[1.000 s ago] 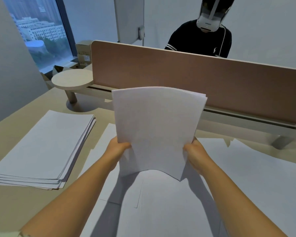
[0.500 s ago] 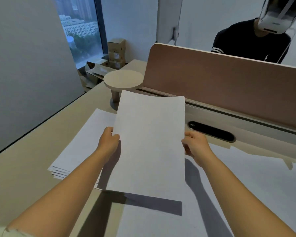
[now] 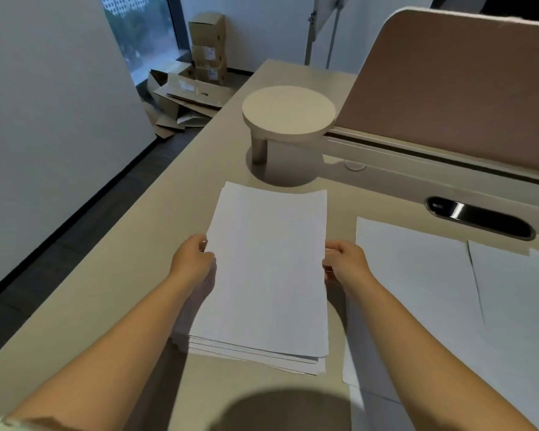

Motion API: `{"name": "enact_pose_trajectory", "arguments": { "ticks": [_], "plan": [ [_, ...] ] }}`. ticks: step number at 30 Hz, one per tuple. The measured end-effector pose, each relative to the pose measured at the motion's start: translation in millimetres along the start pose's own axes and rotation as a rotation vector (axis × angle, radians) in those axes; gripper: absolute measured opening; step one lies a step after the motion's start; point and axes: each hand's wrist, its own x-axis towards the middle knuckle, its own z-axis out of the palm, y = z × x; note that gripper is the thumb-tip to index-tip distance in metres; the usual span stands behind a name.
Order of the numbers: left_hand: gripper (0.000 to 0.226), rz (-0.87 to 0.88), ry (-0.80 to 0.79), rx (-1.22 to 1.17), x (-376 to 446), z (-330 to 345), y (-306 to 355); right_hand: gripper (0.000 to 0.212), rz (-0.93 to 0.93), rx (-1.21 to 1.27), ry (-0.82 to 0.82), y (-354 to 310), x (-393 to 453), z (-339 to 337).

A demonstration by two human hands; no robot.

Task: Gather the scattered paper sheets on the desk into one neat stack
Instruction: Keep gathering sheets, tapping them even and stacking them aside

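A thick stack of white paper sheets [image 3: 266, 269] lies on the beige desk [image 3: 112, 293], its lower edges slightly fanned. My left hand [image 3: 192, 261] grips the stack's left edge and my right hand [image 3: 344, 264] grips its right edge, fingers curled against the sides. The top sheets I hold rest flat on the pile. To the right, loose white sheets [image 3: 417, 275] lie spread and overlapping on the desk.
A round beige stand [image 3: 288, 113] rises just behind the stack. A pink divider panel [image 3: 455, 88] runs along the desk's back, with a dark cable slot [image 3: 479, 216] below it. Cardboard boxes [image 3: 206, 48] sit on the floor by the window, past the desk's left edge.
I carried the held bundle of sheets leftward from above the loose sheets and lowered it onto the pile at the left. Both hands still hold its sides.
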Motion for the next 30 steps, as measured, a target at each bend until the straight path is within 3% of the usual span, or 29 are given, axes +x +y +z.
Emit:
{"name": "enact_pose_trajectory", "arguments": {
  "ticks": [7,10,19,30],
  "plan": [
    [0.033,0.146,0.08,-0.034,-19,7,26,0.037,0.024,0.054,0.092,1,-13,-21],
    [0.03,0.188,-0.02,-0.08,-43,25,52,0.037,0.008,0.11,0.07,0,-31,-54],
    [0.024,0.301,-0.355,-0.027,-158,146,106,0.037,-0.004,0.151,0.196,70,-81,-209],
    [0.035,0.216,-0.366,0.126,-273,298,109,0.038,0.084,0.135,0.32,195,-106,-387]
  ]
}}
